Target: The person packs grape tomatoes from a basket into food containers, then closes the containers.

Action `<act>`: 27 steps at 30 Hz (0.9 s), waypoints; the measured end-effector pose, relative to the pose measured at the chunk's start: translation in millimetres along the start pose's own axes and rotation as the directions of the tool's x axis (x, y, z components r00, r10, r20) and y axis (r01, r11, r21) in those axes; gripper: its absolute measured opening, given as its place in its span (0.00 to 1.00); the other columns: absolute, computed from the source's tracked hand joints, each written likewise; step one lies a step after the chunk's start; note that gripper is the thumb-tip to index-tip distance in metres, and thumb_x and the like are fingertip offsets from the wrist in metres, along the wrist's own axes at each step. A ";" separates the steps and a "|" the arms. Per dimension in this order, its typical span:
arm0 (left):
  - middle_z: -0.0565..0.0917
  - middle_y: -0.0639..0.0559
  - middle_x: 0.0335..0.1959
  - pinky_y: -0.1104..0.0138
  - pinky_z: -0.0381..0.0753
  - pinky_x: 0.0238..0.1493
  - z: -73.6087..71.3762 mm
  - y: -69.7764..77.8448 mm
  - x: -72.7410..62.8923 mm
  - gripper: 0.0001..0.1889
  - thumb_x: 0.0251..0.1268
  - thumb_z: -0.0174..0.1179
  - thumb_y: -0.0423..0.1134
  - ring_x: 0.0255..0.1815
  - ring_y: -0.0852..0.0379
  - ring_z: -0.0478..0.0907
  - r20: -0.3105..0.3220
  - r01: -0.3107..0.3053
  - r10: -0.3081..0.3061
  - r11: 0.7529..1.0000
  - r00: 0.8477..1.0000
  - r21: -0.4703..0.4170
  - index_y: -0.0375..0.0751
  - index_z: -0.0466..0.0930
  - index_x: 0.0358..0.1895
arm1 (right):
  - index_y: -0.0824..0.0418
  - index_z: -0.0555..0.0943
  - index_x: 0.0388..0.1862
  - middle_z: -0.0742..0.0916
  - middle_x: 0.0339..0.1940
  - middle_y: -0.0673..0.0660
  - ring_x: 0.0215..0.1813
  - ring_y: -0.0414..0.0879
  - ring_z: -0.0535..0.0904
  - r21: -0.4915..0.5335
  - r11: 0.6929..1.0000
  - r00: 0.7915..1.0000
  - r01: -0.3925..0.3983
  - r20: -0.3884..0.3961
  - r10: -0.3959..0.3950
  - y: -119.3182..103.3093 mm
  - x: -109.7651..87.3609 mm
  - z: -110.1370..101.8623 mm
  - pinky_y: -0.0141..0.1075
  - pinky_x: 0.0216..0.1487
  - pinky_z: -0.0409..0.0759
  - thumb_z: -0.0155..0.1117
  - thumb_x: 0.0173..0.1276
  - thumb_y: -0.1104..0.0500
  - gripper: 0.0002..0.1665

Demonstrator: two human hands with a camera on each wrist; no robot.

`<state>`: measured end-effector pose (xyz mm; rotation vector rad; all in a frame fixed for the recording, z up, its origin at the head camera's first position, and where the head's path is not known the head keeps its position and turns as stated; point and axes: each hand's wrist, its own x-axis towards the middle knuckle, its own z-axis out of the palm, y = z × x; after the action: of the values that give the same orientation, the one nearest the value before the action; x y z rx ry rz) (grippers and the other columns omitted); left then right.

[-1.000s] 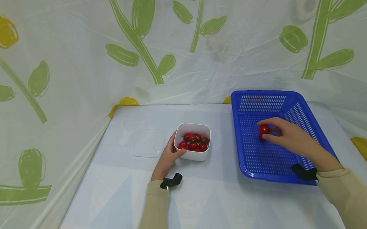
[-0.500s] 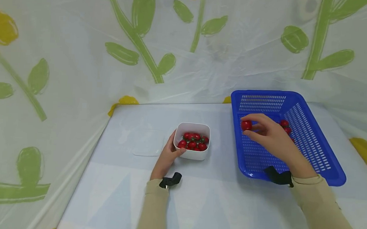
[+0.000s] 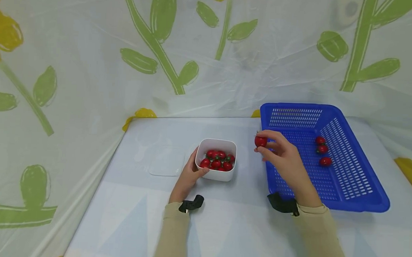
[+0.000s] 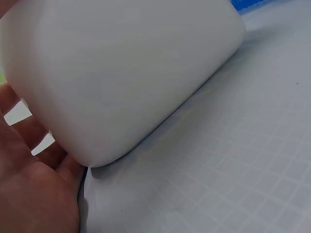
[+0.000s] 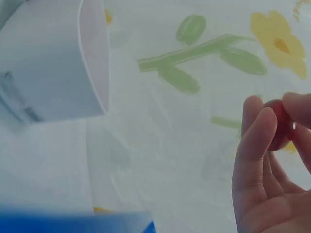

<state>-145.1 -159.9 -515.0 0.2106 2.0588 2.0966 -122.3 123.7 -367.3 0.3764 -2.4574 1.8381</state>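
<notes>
My left hand [image 3: 188, 181] grips the near left corner of a small white container [image 3: 219, 176], thumb over the front rim. Several cherry tomatoes [image 3: 216, 164] with green stems lie inside it. Between thumb and fingertips my right hand [image 3: 286, 161] pinches one cherry tomato [image 3: 261, 141], held up just left of the blue basket [image 3: 363, 205]. In the right wrist view that pinched tomato [image 5: 280, 125] shows between the fingertips. Three more tomatoes [image 3: 322, 149] rest on the basket's right side. The left wrist view is mostly filled by the container's side wall [image 4: 121, 73], with fingers curled along its edge.
A clear flat lid [image 3: 166, 163] lies on the table left of the white container. The pale cloth-covered table [image 3: 229, 227] meets a flower-print curtain [image 3: 228, 87] at the back. The blue basket takes up the right side.
My right hand has lifted a tomato from the basket and carried it left past the basket's rim. The tomatoes left in the basket have come into view. My left hand stays on the container.
</notes>
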 end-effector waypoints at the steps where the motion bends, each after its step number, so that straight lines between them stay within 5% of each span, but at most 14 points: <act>1: 0.58 0.64 0.65 0.56 0.62 0.60 -0.2 -0.3 0.1 0.38 0.56 0.60 0.40 0.66 0.58 0.54 0.001 0.002 -0.002 1.000 1.000 0.002 0.70 0.50 0.66 | 0.49 0.71 0.58 0.78 0.48 0.53 0.41 0.48 0.78 0.038 0.999 1.000 0.003 -0.027 -0.002 0.6 -0.2 3.2 0.35 0.37 0.79 0.56 0.64 0.53 0.22; 8: 0.56 0.61 0.66 0.58 0.61 0.60 2.0 9.4 -4.0 0.38 0.57 0.58 0.36 0.66 0.57 0.53 0.009 0.020 -0.020 1.000 1.000 -0.009 0.67 0.49 0.67 | 0.53 0.71 0.58 0.80 0.45 0.59 0.36 0.51 0.76 0.196 0.980 0.982 0.038 -0.187 0.000 8.0 -0.6 24.6 0.34 0.36 0.77 0.53 0.66 0.53 0.21; 14: 0.55 0.57 0.67 0.56 0.59 0.61 4.8 20.0 -8.9 0.38 0.58 0.57 0.35 0.67 0.54 0.52 0.011 0.004 -0.004 1.000 1.000 -0.007 0.62 0.49 0.68 | 0.50 0.72 0.57 0.81 0.43 0.59 0.33 0.51 0.75 0.190 0.982 0.985 -0.006 -0.170 0.039 11.8 -0.5 40.3 0.37 0.38 0.76 0.55 0.64 0.52 0.21; 23: 0.57 0.62 0.65 0.58 0.61 0.60 0.1 -0.3 -1.8 0.38 0.57 0.59 0.36 0.66 0.58 0.55 0.013 -0.004 0.004 1.000 1.000 -0.006 0.68 0.50 0.66 | 0.59 0.71 0.56 0.75 0.51 0.55 0.41 0.56 0.76 0.133 0.991 0.990 0.006 -0.139 0.013 -6.7 -2.0 57.7 0.34 0.35 0.78 0.55 0.64 0.63 0.20; 27: 0.56 0.60 0.66 0.58 0.61 0.60 -0.6 3.3 -1.3 0.38 0.58 0.57 0.34 0.66 0.55 0.55 0.031 -0.034 0.035 0.999 0.999 -0.020 0.65 0.48 0.68 | 0.64 0.71 0.56 0.74 0.52 0.57 0.42 0.56 0.76 0.106 0.994 0.990 0.034 -0.141 -0.019 -11.6 -0.4 63.9 0.32 0.33 0.78 0.55 0.63 0.67 0.20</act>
<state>-144.2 -160.8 -511.7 0.2765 2.0308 2.1180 -112.7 60.0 -375.1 0.2725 -2.2580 1.9220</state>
